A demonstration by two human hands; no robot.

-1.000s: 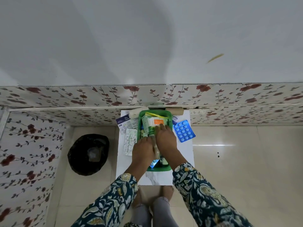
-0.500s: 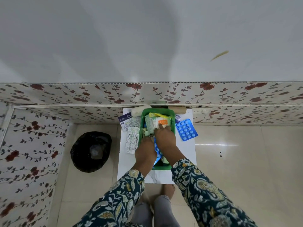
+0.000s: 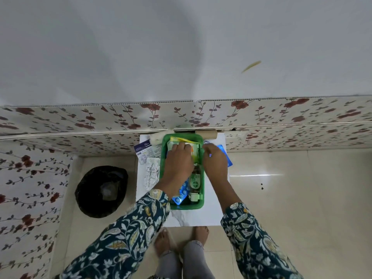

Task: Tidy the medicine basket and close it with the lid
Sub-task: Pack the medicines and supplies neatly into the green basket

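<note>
The green rectangular plastic medicine basket [image 3: 182, 207] sits on a small white marble-patterned table [image 3: 193, 217] pushed against a floral-papered wall, its far end close to the wall. It is crammed: pale green and white cartons and sachets [image 3: 193, 150] at the far end, a dark bottle with a green label [image 3: 194, 181] along its right side, a blue blister strip of round tablets [image 3: 181, 195] slanting up from the near left corner. Thin moulded plastic like this is probably light and a little flexible, so it is best taken by both long rims, or steadied at one rim while the contents are pressed flat. The blister strips look stiff but thin and slick, likely to slide over each other; the bottle seems the heaviest and least forgiving item and looks safest lying low against the wall of the basket.

The left hand [image 3: 177, 164] lies palm-down inside the basket, fingers spread flat over the cartons — pressing, not gripping anything I can make out. The right hand [image 3: 215, 162] is just outside the right rim, over a second blue blister pack [image 3: 226, 156] on the table; whether its fingers have closed on the pack I cannot tell.

Left of the basket lie a crumpled silver foil strip [image 3: 151, 174] and a white printed carton with a dark blue band [image 3: 144, 151]. No lid is clearly visible. A black-lined waste bin [image 3: 101, 191] stands on the floor further left.
</note>
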